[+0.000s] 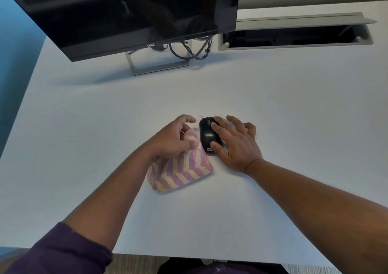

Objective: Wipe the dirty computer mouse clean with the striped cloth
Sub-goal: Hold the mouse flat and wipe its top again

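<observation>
A black computer mouse point(206, 135) lies on the white desk point(273, 110) near the middle, with small brown crumbs scattered by its far end. My right hand point(235, 145) touches the mouse's right side, index finger on top and thumb at its near end. A folded cloth with purple and cream zigzag stripes point(180, 170) lies just left of the mouse. My left hand point(174, 139) rests on the cloth's far part, fingers curled and thumb pressed into the fabric.
A dark Dell monitor point(126, 11) on a grey stand point(157, 65) stands at the back left, with black cables point(189, 51) behind it. An open cable hatch point(294, 36) sits in the desk at the back right. The desk's near edge point(189, 258) runs below my arms.
</observation>
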A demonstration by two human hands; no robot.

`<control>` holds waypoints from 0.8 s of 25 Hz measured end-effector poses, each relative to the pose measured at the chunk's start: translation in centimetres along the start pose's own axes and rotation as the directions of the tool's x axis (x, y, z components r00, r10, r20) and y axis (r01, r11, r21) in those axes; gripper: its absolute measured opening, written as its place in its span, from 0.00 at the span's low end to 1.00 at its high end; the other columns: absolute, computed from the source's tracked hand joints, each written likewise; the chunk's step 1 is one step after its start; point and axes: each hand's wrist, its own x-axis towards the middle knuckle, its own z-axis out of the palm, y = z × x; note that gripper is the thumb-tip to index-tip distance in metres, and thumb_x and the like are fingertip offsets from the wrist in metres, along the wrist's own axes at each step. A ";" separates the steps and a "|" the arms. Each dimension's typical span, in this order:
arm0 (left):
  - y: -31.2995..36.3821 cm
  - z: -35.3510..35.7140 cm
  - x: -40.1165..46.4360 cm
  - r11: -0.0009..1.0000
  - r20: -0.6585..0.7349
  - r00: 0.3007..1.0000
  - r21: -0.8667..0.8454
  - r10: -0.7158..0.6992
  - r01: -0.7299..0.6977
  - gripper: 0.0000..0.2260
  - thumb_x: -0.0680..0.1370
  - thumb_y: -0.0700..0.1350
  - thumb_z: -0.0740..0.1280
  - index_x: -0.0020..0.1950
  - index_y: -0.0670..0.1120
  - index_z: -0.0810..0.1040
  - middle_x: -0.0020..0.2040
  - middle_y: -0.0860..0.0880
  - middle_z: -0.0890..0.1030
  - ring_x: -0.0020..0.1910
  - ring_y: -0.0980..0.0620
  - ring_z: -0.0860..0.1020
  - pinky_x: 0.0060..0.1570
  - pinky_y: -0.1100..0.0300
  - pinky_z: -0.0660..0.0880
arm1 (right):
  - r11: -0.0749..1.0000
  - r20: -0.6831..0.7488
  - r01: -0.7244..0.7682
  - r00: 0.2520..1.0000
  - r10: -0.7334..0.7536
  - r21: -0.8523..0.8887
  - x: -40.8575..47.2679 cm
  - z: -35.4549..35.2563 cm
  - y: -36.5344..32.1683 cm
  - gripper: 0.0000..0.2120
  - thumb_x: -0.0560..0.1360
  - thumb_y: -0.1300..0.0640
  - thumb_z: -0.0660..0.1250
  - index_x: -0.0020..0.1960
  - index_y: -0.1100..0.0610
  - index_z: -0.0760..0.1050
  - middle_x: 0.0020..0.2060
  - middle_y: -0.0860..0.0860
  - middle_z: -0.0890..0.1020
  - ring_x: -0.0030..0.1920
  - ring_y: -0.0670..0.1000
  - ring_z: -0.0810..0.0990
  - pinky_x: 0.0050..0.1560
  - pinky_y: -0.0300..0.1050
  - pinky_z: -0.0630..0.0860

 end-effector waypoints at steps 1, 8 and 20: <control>-0.1 -0.3 0.1 0.998 0.023 1.000 0.056 0.006 -0.007 0.20 0.77 0.46 0.73 0.67 0.56 0.75 0.55 0.53 0.78 0.49 0.57 0.79 0.52 0.59 0.77 | 1.000 0.000 0.000 1.000 0.000 -0.001 0.0 0.0 0.0 0.26 0.83 0.36 0.50 0.75 0.46 0.66 0.77 0.47 0.69 0.77 0.59 0.64 0.68 0.58 0.54; -0.2 -0.4 -0.1 0.821 -0.007 0.973 0.538 0.231 -0.191 0.02 0.79 0.49 0.68 0.48 0.53 0.76 0.45 0.58 0.77 0.46 0.53 0.74 0.57 0.48 0.70 | 1.000 0.002 0.002 1.000 -0.002 -0.020 0.0 0.0 0.0 0.26 0.83 0.36 0.50 0.75 0.47 0.66 0.77 0.46 0.68 0.77 0.58 0.63 0.67 0.57 0.54; 1.3 1.4 -2.0 0.336 0.134 0.958 0.916 0.254 -0.217 0.29 0.60 0.79 0.63 0.44 0.56 0.72 0.42 0.60 0.74 0.53 0.55 0.70 0.69 0.45 0.52 | 1.000 0.029 -0.005 1.000 0.006 -0.023 0.1 -0.2 -0.1 0.28 0.83 0.36 0.49 0.76 0.47 0.66 0.78 0.46 0.67 0.77 0.59 0.63 0.68 0.57 0.54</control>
